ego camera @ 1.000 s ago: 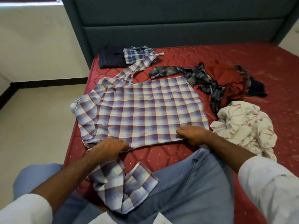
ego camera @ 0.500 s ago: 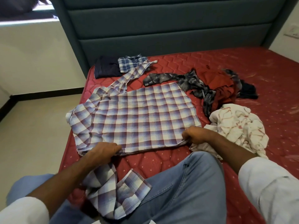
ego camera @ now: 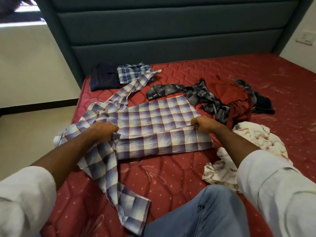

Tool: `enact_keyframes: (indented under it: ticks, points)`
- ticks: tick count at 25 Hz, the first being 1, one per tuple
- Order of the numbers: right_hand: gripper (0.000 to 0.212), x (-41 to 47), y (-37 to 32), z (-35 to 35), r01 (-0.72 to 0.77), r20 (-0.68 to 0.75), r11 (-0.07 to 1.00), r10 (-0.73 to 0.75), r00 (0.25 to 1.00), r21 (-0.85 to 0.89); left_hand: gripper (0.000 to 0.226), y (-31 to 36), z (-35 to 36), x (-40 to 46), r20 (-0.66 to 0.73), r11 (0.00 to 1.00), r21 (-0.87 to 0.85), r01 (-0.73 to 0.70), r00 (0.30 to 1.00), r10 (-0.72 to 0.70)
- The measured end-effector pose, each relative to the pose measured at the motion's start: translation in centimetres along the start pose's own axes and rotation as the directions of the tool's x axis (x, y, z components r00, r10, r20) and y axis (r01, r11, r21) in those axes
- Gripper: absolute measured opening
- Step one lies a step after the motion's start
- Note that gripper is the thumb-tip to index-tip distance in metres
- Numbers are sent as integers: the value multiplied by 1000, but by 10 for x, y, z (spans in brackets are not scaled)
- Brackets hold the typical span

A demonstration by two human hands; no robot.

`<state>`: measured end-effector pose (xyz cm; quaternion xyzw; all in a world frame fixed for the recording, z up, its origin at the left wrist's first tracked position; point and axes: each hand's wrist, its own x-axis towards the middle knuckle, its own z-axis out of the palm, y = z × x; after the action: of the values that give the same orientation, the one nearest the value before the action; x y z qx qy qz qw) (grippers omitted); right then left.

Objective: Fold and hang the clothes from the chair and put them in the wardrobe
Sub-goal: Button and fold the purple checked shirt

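Checked shirt (ego camera: 153,117) lies spread on the red bed (ego camera: 171,171), w/ its near edge turned over onto the body as a long flap. Left hand (ego camera: 104,132) grips that flap at the collar end, fingers (ego camera: 112,129) curled round bunched cloth; right hand (ego camera: 203,124) pinches the flap's other end near the hem, fingers (ego camera: 196,125) bent tight on the fold. Both hands closed on the shirt, none spread flat. One sleeve hangs down from under the left fingers toward the person's jeans (ego camera: 205,216); the other sleeve runs away beyond them to a folded blue check shirt (ego camera: 133,74) and a dark folded garment (ego camera: 102,79) by the headboard (ego camera: 153,31). Just past the right fingers: a grey patterned shirt (ego camera: 201,94) tangled w/ a rust-red garment (ego camera: 236,103) and sth dark (ego camera: 263,105). Right beside that wrist, touching the sleeve side, a crumpled white cloth w/ red marks (ego camera: 253,139). Wall socket (ego camera: 306,38) far off at right
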<state>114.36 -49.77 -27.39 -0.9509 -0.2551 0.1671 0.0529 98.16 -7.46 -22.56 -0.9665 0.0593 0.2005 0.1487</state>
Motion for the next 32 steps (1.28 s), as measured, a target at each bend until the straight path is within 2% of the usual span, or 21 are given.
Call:
enact_keyframes:
  ticks: [4,7,10,12,15,17,19,21,22,23,25,26,27,28,30,32]
  points:
    - [28,26,5,11,-34,34,999,33,999,41,22,-22,21,55,-60,1000,7,21,998,-21]
    - [29,39,18,21,-67,50,993,62,997,101,19,-22,29,90,-166,999,33,-6,986,11]
    - [22,39,33,31,-120,-9,952,127,992,283,26,-12,43,108,-209,999,-35,-9,978,1]
    - [8,31,39,36,-151,-104,863,227,968,482,37,-6,57,110,-201,996,-83,32,978,-49]
    - [17,19,45,41,-123,-253,754,363,897,645,36,-7,66,105,-191,993,-99,58,979,-76]
    - [24,12,43,42,-108,-245,719,369,896,686,35,-12,68,94,-214,988,-124,87,970,-113]
    - [34,8,35,47,-155,-226,787,351,909,597,43,-18,75,75,-319,971,-193,144,926,-201]
    - [37,2,13,53,-197,-320,931,297,900,308,43,-25,85,46,-473,928,-320,191,817,-331]
    - [34,-1,-12,56,-159,-367,970,218,904,184,42,-29,92,27,-513,895,-385,226,754,-411]
    - [28,-4,-41,61,-74,-358,989,117,926,132,42,-33,100,8,-509,844,-456,283,695,-508]
    - [14,-14,-113,73,111,-180,972,-74,981,205,41,-47,124,-25,-404,685,-648,333,612,-679]
    - [18,-21,-149,82,139,-49,946,-130,990,293,41,-52,137,-40,-321,588,-744,315,604,-730]
    - [29,-29,-186,91,150,44,917,-178,983,369,42,-57,150,-54,-241,504,-816,282,626,-741]
    - [40,-38,-218,97,149,106,887,-215,971,437,42,-60,161,-65,-199,461,-854,239,669,-716]
    - [52,-51,-267,108,132,199,777,-315,928,616,38,-61,172,-81,-165,470,-859,202,761,-628]
    - [53,-57,-294,121,114,263,711,-398,879,694,44,-63,180,-85,-114,496,-838,225,818,-564]
